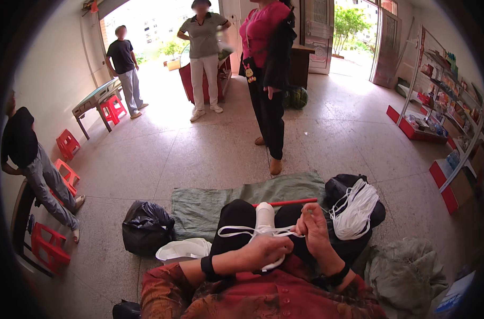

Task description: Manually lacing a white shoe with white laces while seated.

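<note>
Floor (pixel 141 167): speckled, pale, filling mid-frame; shelf rack (pixel 420 135) at right.
Cloth (pixel 199 210): green, spread lower centre.
Left hand (pixel 263 252): curled by the shoe; I cannot tell its grip.
Right hand (pixel 315 228): clamped on lace.
Shoe (pixel 265 215): white, lower centre; best braced in my lap.
Lace (pixel 279 232): I should draw strands evenly, untwisted.

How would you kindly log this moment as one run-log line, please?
Left hand: curled at white shoe | Right hand: raised, pinching white lace | Nearby: white cord bundle against black bag
</note>
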`<state>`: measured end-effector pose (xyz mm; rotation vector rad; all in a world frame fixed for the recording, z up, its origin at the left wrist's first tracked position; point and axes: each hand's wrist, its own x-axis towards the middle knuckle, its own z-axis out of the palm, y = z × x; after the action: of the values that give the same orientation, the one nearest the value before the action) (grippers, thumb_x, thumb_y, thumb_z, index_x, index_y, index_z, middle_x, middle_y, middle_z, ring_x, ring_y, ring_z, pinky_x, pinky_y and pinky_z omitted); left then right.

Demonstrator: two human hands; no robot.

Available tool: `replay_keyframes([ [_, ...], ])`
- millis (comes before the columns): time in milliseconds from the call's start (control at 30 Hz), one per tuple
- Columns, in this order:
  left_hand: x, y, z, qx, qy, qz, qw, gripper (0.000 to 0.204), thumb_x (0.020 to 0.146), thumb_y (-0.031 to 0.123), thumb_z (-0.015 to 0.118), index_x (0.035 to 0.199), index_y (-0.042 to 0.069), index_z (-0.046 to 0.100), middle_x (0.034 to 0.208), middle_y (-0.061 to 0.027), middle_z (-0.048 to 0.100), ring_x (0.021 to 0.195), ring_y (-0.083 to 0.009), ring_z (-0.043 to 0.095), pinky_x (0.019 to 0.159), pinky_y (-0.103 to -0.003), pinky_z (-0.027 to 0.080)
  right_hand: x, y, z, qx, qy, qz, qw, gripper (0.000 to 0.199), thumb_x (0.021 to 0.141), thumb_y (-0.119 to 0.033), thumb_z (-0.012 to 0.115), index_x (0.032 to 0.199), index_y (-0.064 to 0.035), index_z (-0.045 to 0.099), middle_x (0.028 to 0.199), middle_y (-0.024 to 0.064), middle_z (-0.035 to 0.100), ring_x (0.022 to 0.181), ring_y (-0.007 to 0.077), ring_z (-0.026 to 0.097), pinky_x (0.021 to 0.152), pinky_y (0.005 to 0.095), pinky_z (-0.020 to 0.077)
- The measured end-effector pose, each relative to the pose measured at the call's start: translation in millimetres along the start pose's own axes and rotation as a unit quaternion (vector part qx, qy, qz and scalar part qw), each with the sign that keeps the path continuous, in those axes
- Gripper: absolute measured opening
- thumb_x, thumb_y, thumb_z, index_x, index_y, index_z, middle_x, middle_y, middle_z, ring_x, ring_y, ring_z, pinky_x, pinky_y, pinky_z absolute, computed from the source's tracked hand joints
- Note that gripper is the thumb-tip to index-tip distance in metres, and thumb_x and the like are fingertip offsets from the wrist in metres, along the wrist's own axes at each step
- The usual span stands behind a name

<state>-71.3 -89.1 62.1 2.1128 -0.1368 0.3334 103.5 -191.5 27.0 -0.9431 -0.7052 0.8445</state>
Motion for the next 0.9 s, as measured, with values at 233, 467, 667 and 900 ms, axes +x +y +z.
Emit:
replay_keyframes([
  [233, -5, -55, -4, 0.289, 0.051, -0.151, 0.944, 0.01, 0.088, 0.011, 0.06, 0.09, 0.002, 0.059, 0.081, -0.0192, 0.062, 0.077, -0.04, 0.062, 0.069, -0.047, 0.049, -13, 26, -28, 0.022, 0.087, 0.059, 0.994, 0.013, 0.102, -0.023, 0.053, 0.102, -0.0111, 0.051, 0.062, -0.0071, 0.033, 0.051, 0.0034, 0.031, 0.052, 0.0226, 0.039],
  [467, 10, -53, -1, 0.5, -0.11, -0.217, 0.831, 0.008, 0.075, 0.008, 0.065, 0.08, 0.003, 0.069, 0.091, -0.0169, 0.063, 0.093, -0.0309, 0.063, 0.077, -0.04, 0.051, -19, 39, -35, 0.025, 0.079, 0.099, 0.992, 0.012, 0.102, -0.022, 0.054, 0.101, -0.0103, 0.051, 0.061, -0.0072, 0.033, 0.05, 0.0034, 0.032, 0.052, 0.0224, 0.0387],
  [667, 4, -82, 0, 0.431, -0.073, -0.263, 0.86, 0.016, 0.073, 0.018, 0.067, 0.076, 0.003, 0.072, 0.081, -0.0188, 0.067, 0.082, -0.0353, 0.067, 0.073, -0.046, 0.054, -26, 48, -31, -0.01, 0.073, 0.095, 0.993, 0.009, 0.102, -0.018, 0.052, 0.102, -0.0097, 0.05, 0.061, -0.0066, 0.032, 0.049, 0.0041, 0.03, 0.047, 0.0232, 0.0358],
  [900, -22, -79, 25, 0.339, 0.096, -0.159, 0.922, 0.01, 0.08, 0.004, 0.056, 0.09, 0.003, 0.058, 0.082, -0.0188, 0.06, 0.082, -0.0384, 0.059, 0.074, -0.047, 0.047, -41, 49, -31, 0.009, 0.067, 0.111, 0.992, 0.011, 0.103, -0.021, 0.051, 0.097, -0.0116, 0.047, 0.059, -0.0058, 0.033, 0.047, 0.0042, 0.031, 0.047, 0.0226, 0.0366],
])
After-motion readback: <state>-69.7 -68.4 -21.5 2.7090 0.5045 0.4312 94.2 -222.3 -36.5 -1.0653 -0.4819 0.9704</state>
